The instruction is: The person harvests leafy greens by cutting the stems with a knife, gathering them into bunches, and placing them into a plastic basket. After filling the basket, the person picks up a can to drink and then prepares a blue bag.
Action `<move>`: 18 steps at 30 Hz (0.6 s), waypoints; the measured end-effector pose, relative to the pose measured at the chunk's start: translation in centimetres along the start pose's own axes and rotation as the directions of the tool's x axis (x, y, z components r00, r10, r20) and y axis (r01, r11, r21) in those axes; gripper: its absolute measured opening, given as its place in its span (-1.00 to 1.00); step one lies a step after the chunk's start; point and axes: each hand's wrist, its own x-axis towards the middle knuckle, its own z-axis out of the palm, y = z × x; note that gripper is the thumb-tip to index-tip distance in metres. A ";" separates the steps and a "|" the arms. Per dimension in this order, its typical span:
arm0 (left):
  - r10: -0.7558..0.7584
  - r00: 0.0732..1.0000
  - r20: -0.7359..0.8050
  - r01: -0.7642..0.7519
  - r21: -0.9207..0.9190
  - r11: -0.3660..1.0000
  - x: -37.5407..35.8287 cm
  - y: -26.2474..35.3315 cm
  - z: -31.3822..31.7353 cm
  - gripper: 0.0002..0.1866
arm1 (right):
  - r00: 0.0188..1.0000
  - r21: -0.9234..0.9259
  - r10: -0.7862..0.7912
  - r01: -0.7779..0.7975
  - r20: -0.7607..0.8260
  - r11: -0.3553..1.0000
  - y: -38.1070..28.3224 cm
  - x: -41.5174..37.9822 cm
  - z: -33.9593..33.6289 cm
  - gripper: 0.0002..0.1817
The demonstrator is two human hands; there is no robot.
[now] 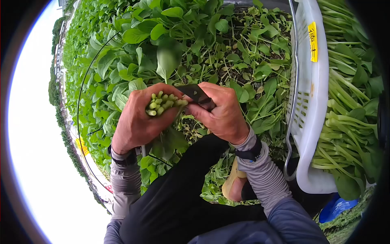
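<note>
A bunch of leafy green stems [160, 104] is wrapped in my left hand [136, 120], its pale cut ends facing up toward me. Below the fist its leaves hang partly out of sight. My right hand [222, 114] is closed around a short dark blade [196, 94], whose flat reaches over to the left thumb beside the stem ends. The fingertips of both hands nearly meet at the right side of the bunch. Most of the blade's grip end is covered by my right fingers.
A white plastic crate [310, 89] with a metal handle [295, 81] and yellow label stands at the right, filled with harvested greens [341, 126]. Leafy plants [101, 61] grow ahead and left. Cut remnants [260, 53] cover soil before the crate. A thin hoop [81, 97] arches at left.
</note>
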 end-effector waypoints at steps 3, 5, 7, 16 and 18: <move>-0.242 0.964 0.110 0.265 -0.298 0.917 0.0 -2.5 0.7 -0.74 | 0.995 0.092 0.086 -0.081 -0.048 0.992 1.1 -0.3 0.9 -0.69; -0.224 0.957 0.185 0.285 -0.448 0.847 -0.1 -5.1 1.3 -0.66 | 0.991 0.009 0.118 -0.118 -0.064 0.993 2.0 -0.5 1.4 -0.75; -0.235 0.946 0.221 0.319 -0.532 0.785 -0.2 -5.8 2.2 -0.65 | 0.937 0.160 0.333 -0.315 -0.105 0.935 2.0 -1.1 2.3 -0.79; -0.368 0.883 0.291 0.469 -0.512 0.720 -1.4 -9.4 4.2 -0.66 | 0.879 0.390 0.472 -0.412 -0.070 0.824 5.3 -2.5 5.2 -0.78; -0.412 0.878 0.245 0.477 -0.364 0.800 -1.8 -9.1 2.6 -0.68 | 0.845 0.394 0.533 -0.476 -0.043 0.787 5.6 -1.8 5.1 -0.73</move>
